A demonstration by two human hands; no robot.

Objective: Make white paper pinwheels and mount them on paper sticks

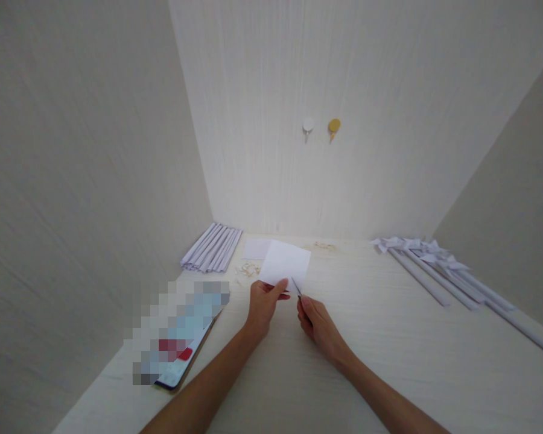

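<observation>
My left hand pinches the near edge of a white sheet of paper, thumb on top and fingers underneath. Closed round the dark handle of scissors is my right hand. The slim blade lies over the sheet's near right part; whether the blades are apart is too small to tell. Behind the held sheet, partly covered by it, another piece of paper lies on the table. Thin beige loops, looking like rubber bands, are scattered just left of the sheet.
Folded paper strips lie at the back left. A phone, partly blurred out, rests left of my forearm. Several white paper tubes with pointed paper ends lie at the right. More loops sit near the wall, below two hooks.
</observation>
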